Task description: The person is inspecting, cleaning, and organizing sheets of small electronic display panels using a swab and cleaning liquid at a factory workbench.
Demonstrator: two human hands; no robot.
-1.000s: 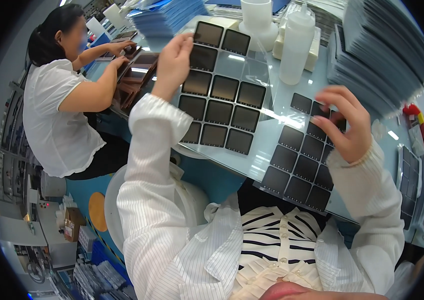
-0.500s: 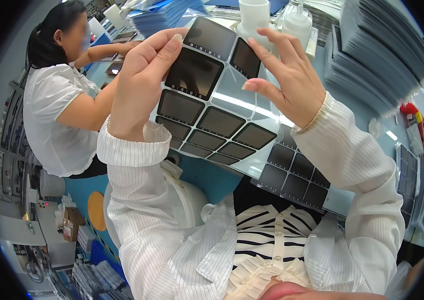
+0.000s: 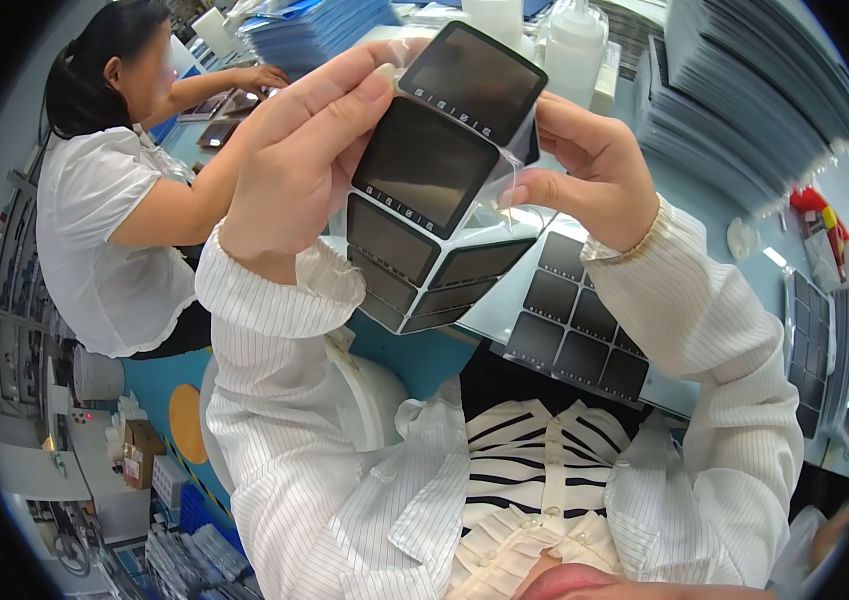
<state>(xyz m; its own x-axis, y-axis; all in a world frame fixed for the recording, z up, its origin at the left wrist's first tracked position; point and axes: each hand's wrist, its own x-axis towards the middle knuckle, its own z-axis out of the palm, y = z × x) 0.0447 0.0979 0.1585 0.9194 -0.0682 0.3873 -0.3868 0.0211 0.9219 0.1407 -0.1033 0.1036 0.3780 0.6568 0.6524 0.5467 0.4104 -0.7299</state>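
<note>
Raised before me is a clear film sheet of dark rounded panels [image 3: 425, 165], each with a row of small pale marks along one edge. My left hand [image 3: 319, 150] pinches its left edge, thumb on the front. At the opposite side my right hand [image 3: 589, 170] grips the sheet, thumb in front and fingers partly hidden behind it. Between the hands the sheet is folded lengthwise, its right-hand panels [image 3: 474, 262] angled back. Bare clear film shows near my right thumb. A second sheet of dark panels [image 3: 556, 318] lies on the table under my right forearm.
A tall stack of sheets in clear film [image 3: 754, 110] stands at the right. White bottles [image 3: 574, 50] and a blue-edged stack [image 3: 319, 35] are at the back. Another person [image 3: 119, 200] works at the left. More panel sheets [image 3: 806, 340] lie far right.
My right hand has gone from spread fingers to gripping the sheet's right side. The sheet has folded inward and shifted slightly right, with my left hand still holding it.
</note>
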